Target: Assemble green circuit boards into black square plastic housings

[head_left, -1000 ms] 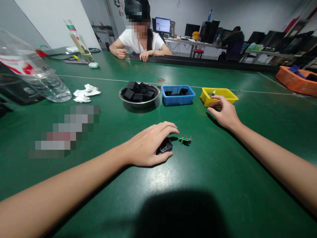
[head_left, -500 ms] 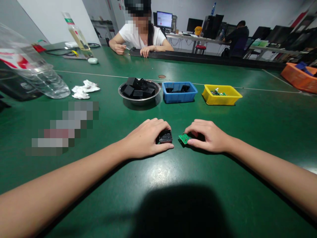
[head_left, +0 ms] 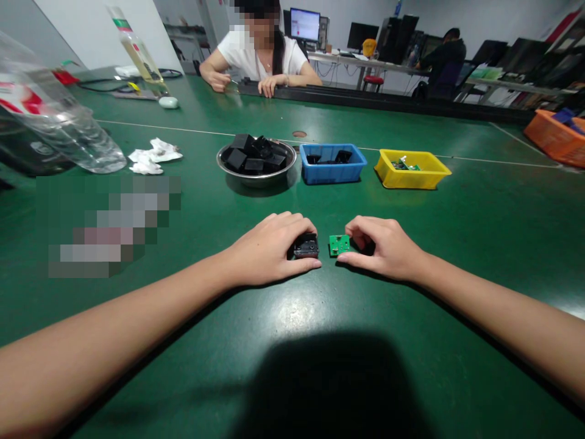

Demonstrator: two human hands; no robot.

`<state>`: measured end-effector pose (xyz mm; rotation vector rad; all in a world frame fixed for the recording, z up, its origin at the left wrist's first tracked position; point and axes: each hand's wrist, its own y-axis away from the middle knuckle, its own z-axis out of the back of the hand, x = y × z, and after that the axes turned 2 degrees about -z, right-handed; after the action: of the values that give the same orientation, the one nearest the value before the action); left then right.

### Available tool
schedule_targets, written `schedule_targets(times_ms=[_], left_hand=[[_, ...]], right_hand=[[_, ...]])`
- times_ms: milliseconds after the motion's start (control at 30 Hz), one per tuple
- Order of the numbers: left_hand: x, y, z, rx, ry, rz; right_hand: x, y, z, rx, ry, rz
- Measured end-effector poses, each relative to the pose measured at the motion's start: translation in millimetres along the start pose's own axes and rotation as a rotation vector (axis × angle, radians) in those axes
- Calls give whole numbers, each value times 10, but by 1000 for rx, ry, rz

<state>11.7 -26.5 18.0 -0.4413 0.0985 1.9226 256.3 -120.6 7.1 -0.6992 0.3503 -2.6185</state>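
Note:
My left hand (head_left: 269, 250) is closed round a small black plastic housing (head_left: 306, 247) that rests on the green table (head_left: 320, 341). My right hand (head_left: 381, 249) pinches a small green circuit board (head_left: 339, 244) and holds it just right of the housing, a short gap apart. Beyond them stand a metal bowl (head_left: 256, 174) heaped with black housings, a blue bin (head_left: 333, 169) with a few black parts, and a yellow bin (head_left: 414, 174) with green boards.
A clear plastic bottle (head_left: 59, 131) lies at the far left beside crumpled white tissue (head_left: 150, 157). Another person (head_left: 260, 58) sits across the table, hands on a black rail. An orange crate (head_left: 555, 137) is at the far right. Desks with monitors line the back.
My right hand came back from the yellow bin and took up the green board beside the housing. It has since turned the board flatter and nearer the housing. My left hand stayed put.

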Motion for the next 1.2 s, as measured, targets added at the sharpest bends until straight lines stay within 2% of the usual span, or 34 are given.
schedule_targets(times_ms=[600, 867, 1200], left_hand=[[15, -5, -12, -1, 2, -15], [25, 0, -19, 0, 3, -15], [16, -4, -10, -2, 2, -20]], right_hand=[[-2, 1, 6, 8, -11, 7], [-7, 12, 20, -11, 0, 199], [-25, 14, -1, -159, 53, 263]])
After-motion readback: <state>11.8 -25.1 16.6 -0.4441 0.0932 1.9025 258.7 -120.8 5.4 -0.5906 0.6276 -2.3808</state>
